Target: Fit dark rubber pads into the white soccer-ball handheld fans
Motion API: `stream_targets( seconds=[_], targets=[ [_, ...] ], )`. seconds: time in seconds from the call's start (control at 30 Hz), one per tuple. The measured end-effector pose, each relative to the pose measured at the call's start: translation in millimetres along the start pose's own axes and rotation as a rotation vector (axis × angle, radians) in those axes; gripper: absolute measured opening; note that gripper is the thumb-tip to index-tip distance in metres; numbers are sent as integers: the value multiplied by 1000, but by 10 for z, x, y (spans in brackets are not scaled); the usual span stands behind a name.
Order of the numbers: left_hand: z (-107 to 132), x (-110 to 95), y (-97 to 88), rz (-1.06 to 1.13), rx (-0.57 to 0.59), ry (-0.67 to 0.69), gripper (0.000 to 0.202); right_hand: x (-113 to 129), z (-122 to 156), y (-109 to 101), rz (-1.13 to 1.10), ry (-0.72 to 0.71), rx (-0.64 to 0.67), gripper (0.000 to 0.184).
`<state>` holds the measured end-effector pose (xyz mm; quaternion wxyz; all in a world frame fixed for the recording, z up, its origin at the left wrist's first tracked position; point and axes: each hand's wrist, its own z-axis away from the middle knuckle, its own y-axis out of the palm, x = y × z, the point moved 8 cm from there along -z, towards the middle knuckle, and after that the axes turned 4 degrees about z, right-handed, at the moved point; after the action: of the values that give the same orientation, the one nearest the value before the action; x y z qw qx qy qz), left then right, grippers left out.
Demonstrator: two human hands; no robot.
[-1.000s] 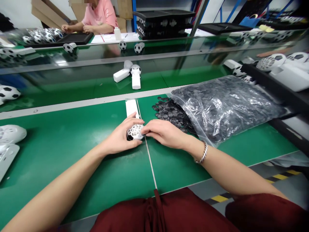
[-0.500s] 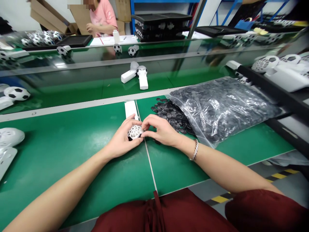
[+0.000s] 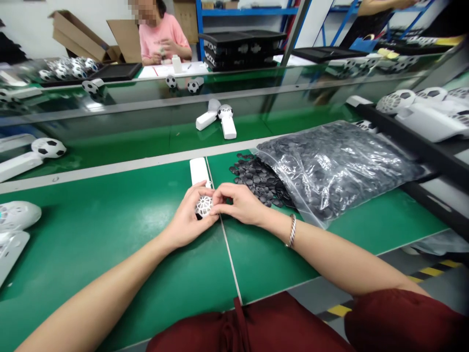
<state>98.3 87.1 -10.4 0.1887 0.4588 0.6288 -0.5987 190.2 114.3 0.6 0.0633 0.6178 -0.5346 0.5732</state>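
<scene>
My left hand (image 3: 185, 219) is wrapped round the round head of a small white handheld fan (image 3: 204, 206), patterned like a football with an open white grille. Beyond my fingers its white handle lies flat on the green table, pointing away from me. At the head's right edge, the thumb and forefinger of my right hand (image 3: 240, 203) are pinched together; whatever they hold is hidden. Just past the right hand lies a loose pile of small black plastic pieces (image 3: 262, 181), spilling from the mouth of a clear plastic bag (image 3: 340, 168) full of them.
Two white fans (image 3: 227, 124) rest on the green belt ahead. More fans (image 3: 49, 147) sit at the left, and others on a black rack (image 3: 395, 124) at the right. A co-worker in pink (image 3: 164, 36) sits across, near stacked black trays (image 3: 244, 49).
The fans on the belt have shifted right. My hands stay at the fan head, with the right fingertips slightly further over its right edge. The co-worker's hands have come up together.
</scene>
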Motion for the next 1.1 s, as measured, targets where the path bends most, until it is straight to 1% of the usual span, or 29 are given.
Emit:
stream_targets(
  seconds=[0.13, 0.2, 0.23, 0.27, 0.33, 0.4, 0.5, 0.57, 0.6, 0.67, 0.73, 0.8, 0.87, 0.93, 0.97, 1.1],
  targets=[
    [4, -12, -5, -39, -67, 10, 27, -107, 5, 45, -8, 81, -32, 23],
    [-6, 1, -10, -22, -46, -3, 27, -129, 11, 33, 17, 103, -18, 27],
    [-11, 9, -8, -2, -17, -8, 29, -136, 20, 26, 25, 114, 15, 28],
    [-13, 15, -5, 13, 16, -10, 31, -141, 36, 26, 34, 127, 75, 29],
    [-9, 14, -4, -1, 73, 5, 38, -147, 98, 33, 92, 147, 236, 29],
    [-2, 22, -33, -80, 69, 16, 44, -152, 174, 7, 243, 146, 359, 31],
    [-3, 85, -129, -186, -9, -42, 49, -155, 235, -38, 477, 124, 431, 31],
    [-15, 117, -172, -186, -7, -76, 48, -156, 250, -8, 513, 125, 477, 24],
    [-25, 117, -180, -168, 19, -76, 47, -151, 249, 9, 505, 128, 490, 21],
    [-42, 101, -185, -122, 80, -61, 47, -134, 235, 17, 492, 136, 482, 14],
    [-52, 93, -196, -100, 103, -61, 47, -125, 220, -17, 508, 162, 441, 7],
    [-56, 110, -211, -110, 78, -85, 46, -110, 214, -64, 524, 184, 402, 11],
    [-52, 136, -220, -122, 41, -112, 44, -66, 210, -99, 490, 171, 365, 17],
    [-45, 148, -211, -106, 32, -110, 41, -21, 207, -111, 377, 156, 340, 19],
    [-42, 149, -204, -92, 39, -101, 41, -20, 206, -116, 306, 171, 326, 18],
    [-33, 167, -211, -55, 60, -79, 40, -135, 202, -141, 94, 321, 222, 12]
  ],
)
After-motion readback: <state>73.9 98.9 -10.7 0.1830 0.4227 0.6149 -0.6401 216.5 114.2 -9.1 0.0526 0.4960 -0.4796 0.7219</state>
